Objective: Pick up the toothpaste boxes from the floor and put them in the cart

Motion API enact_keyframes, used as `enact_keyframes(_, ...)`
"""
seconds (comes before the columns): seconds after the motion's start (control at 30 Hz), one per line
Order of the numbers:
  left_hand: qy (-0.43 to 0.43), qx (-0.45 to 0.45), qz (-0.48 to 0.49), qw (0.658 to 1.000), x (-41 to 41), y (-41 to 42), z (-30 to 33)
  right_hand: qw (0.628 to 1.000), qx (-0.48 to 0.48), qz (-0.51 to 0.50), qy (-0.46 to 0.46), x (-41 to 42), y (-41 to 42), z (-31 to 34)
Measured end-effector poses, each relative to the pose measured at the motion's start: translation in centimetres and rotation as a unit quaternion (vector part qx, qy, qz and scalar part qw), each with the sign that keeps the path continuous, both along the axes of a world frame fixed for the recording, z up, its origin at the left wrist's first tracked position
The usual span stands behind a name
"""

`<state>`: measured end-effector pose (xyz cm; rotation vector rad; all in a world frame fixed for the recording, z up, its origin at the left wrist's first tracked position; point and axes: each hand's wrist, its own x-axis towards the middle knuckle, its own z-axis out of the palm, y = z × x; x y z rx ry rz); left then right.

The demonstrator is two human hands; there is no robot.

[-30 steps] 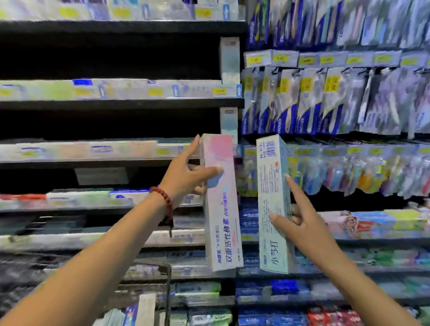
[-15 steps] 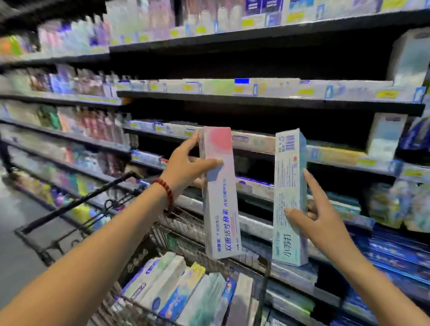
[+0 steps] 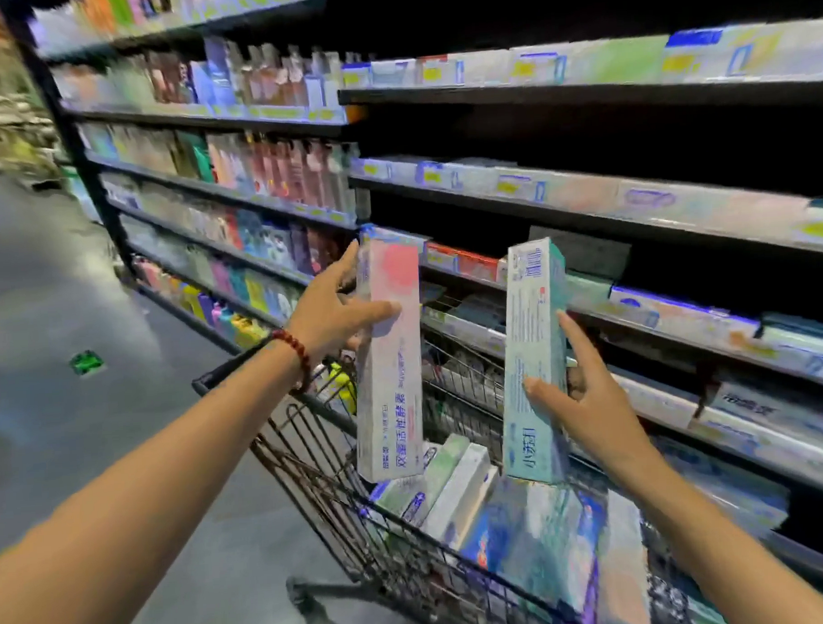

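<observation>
At centre frame the left hand (image 3: 335, 310) grips a tall pink-and-white cardboard toothpaste box (image 3: 391, 355) near its top, thumb across the front face and fingers behind. To its right, the right hand (image 3: 581, 398) holds a pale teal cardboard toothpaste box (image 3: 534, 358) at its lower half, thumb on the front and index finger laid up the side edge.

Both boxes stand upright, long axes near vertical, well apart from each other. Their bottom ends hang directly above the black wire shopping cart (image 3: 312, 462) in the lower middle of the frame. The basket already holds a layer of other toothpaste boxes (image 3: 460, 493) lying flat.

The drop is therefore straight down. To my eye the teal box sits nearer the pile, so the right hand has the shorter way. Each box probably needs tipping flat to lie with the rest.

Dark store shelves (image 3: 579, 92) of blurred goods fill the upper and right frame, close behind the cart. The grey floor (image 3: 70, 326) lies at left.
</observation>
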<state>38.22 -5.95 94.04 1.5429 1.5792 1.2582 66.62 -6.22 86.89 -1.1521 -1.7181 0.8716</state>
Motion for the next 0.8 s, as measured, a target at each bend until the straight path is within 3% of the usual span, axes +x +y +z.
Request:
enact_keyframes(0.47,0.077,-0.093,-0.037,0.992,-3.6,10.2,-7.2,0.993,-0.098,-0.013,-0.058,-5.0,5.7,-6.2)
enact_keyframes(0.8,0.168,-0.213,-0.013,0.962,-5.2,17.4,-15.6,0.976,-0.205,-0.023,-0.066,-7.9,11.5,-13.3)
